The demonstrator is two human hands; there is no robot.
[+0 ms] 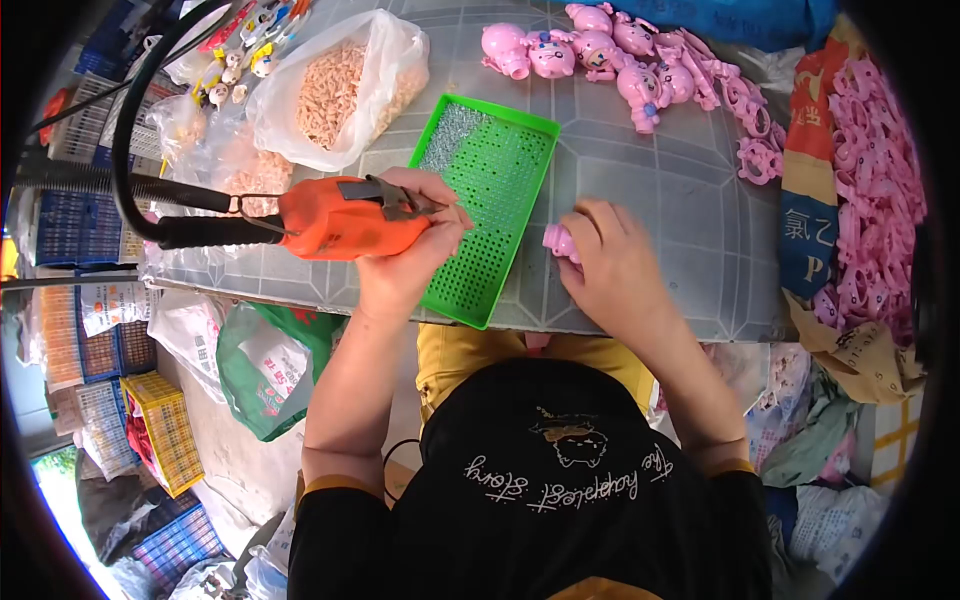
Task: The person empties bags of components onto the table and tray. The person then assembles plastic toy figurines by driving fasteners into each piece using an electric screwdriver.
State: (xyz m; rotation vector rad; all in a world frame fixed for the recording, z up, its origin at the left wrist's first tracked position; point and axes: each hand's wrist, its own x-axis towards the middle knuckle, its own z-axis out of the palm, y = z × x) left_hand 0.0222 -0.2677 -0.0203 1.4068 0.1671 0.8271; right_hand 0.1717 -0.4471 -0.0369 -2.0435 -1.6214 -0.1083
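Note:
My left hand (pixel 405 265) is wrapped round an orange corded power screwdriver (pixel 335 220), held level over the left side of a green perforated tray (pixel 515 225). The tool's tip is hidden behind my fingers. At the far left corner of the tray lies a heap of small silver screws (pixel 452 135). To the right of the tray, my right hand (pixel 618 262) is closed on a pink plastic toy part (pixel 558 241) at the tabletop. My fingers and palm cover much of that part.
Pink figures (pixel 640 65) and loose pink parts (pixel 745 105) lie at the back right. A sack (pixel 870 200) of pink pieces stands right. A clear bag (pixel 385 60) of small peach pieces sits back left. A black cable (pixel 125 130) and spring (pixel 120 180) run to the screwdriver.

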